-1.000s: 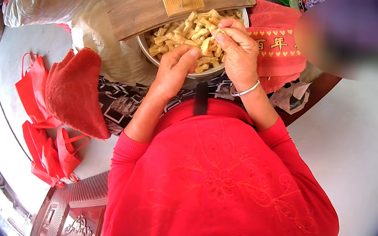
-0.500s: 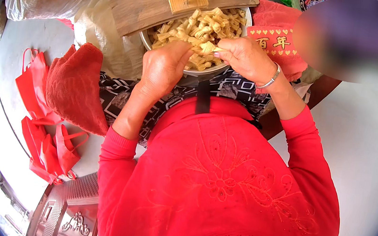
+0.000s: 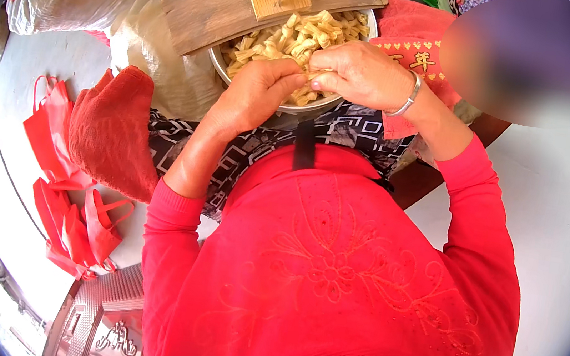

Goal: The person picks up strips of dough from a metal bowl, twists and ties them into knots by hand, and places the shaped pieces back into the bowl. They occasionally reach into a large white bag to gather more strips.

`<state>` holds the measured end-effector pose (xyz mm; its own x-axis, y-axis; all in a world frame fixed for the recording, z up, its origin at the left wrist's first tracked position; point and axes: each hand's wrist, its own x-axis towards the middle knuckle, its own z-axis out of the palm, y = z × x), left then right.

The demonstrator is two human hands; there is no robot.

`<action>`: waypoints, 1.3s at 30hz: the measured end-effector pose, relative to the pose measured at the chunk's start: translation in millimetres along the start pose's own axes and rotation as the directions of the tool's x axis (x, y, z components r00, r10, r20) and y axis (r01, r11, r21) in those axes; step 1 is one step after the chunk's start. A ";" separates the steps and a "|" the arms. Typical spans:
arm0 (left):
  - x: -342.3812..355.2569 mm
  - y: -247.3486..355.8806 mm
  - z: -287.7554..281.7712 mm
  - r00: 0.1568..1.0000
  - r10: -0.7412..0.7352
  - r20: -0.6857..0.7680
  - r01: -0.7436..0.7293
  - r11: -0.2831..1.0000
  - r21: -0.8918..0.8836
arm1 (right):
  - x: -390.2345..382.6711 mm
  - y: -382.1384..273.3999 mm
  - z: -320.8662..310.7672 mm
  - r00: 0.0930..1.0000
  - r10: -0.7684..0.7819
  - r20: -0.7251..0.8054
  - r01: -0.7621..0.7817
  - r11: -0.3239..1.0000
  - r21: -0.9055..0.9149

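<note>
Pinching yellow piece [image 3: 319, 74] | left hand [image 3: 259, 93], right hand [image 3: 363, 74]: both curled nearly closed | over bowl [image 3: 299, 110]

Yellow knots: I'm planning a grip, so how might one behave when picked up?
The knots probably flex, since they look folded. One is likely light, being small beside the left hand. Rolling seems unlikely, given their uneven shapes.

- Pale yellow knotted strips [image 3: 306, 31], many, short and folded, heaped loosely at varied angles
- Piled inside a round bowl [image 3: 304, 110] with a pale metallic rim, mounded toward the middle
- One yellow piece [image 3: 319, 74] between left hand [image 3: 256, 93] and right hand [image 3: 365, 75], over the near side, mostly hidden
</note>
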<state>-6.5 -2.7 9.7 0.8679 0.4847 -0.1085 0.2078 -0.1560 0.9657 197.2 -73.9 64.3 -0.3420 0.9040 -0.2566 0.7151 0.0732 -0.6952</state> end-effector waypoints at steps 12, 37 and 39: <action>3.0 -10.8 -11.2 0.982 -0.167 0.090 0.189 0.907 -0.376 | -16.6 14.8 -10.1 0.964 0.254 0.075 -0.254 0.812 0.525; 58.0 -13.3 -61.4 0.950 -0.246 -0.191 0.181 0.936 -0.302 | 49.8 40.4 -16.6 0.908 0.302 -0.290 -0.011 0.710 0.704; 64.7 -15.7 -68.4 0.947 -0.236 -0.219 0.164 0.938 -0.305 | 59.7 43.0 -15.7 0.883 0.306 -0.356 -0.003 0.763 0.647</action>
<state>15.5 89.9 3.7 0.6736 0.6844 -0.2791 0.1996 0.1951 0.9603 217.1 -10.2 29.7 0.1338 0.9706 -0.2000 0.1525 -0.2196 -0.9636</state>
